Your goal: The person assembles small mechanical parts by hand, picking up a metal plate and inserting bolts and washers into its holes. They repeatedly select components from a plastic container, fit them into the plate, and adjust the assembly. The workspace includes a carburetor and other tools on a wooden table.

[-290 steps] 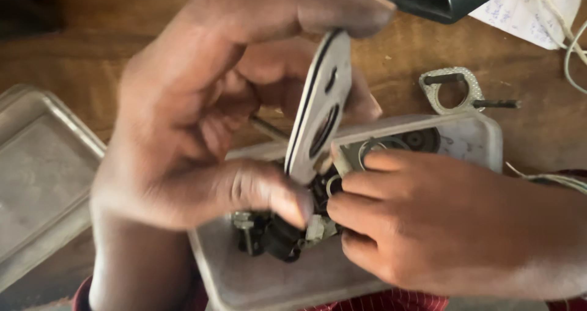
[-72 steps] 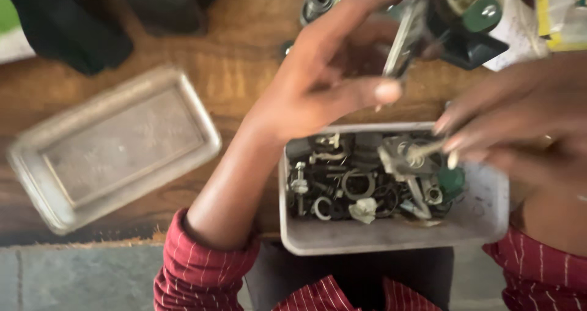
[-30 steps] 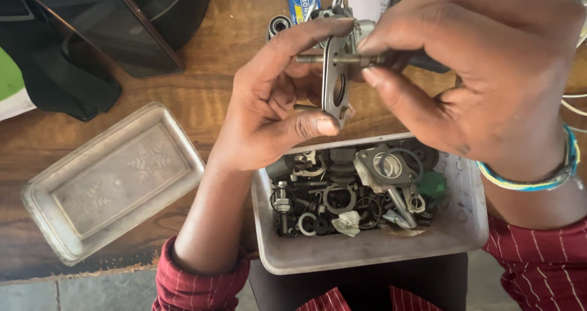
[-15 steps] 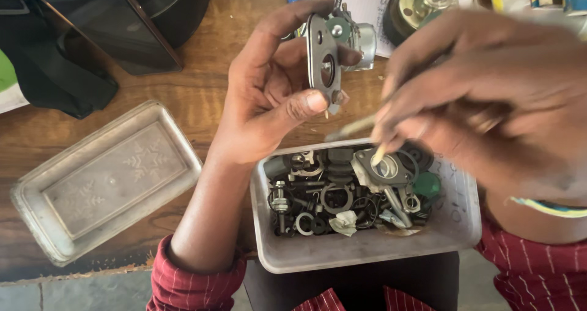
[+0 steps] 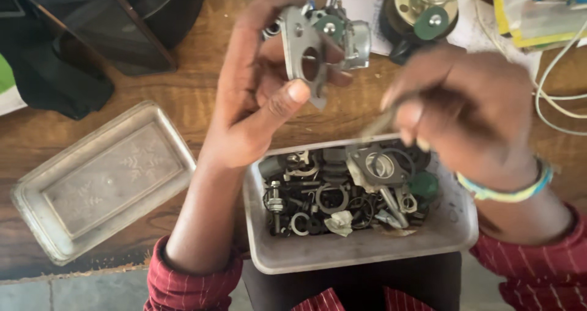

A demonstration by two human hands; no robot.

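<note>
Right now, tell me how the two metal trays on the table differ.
The left tray holds nothing and shows an embossed pattern on its floor; the right tray is packed with small metal parts. The left tray lies at an angle on the table; the right tray sits square near the table's front edge. Both are grey, rectangular and round-cornered.

Motion-blurred right hand and its thin tool; tray near edge hidden below.

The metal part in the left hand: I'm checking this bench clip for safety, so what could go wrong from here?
The left hand pinches the metal carburettor part by thumb and fingertips only, above the parts tray; it could slip and drop. The right hand is motion-blurred with a thin tool, which might jab the left hand's fingers.
</note>
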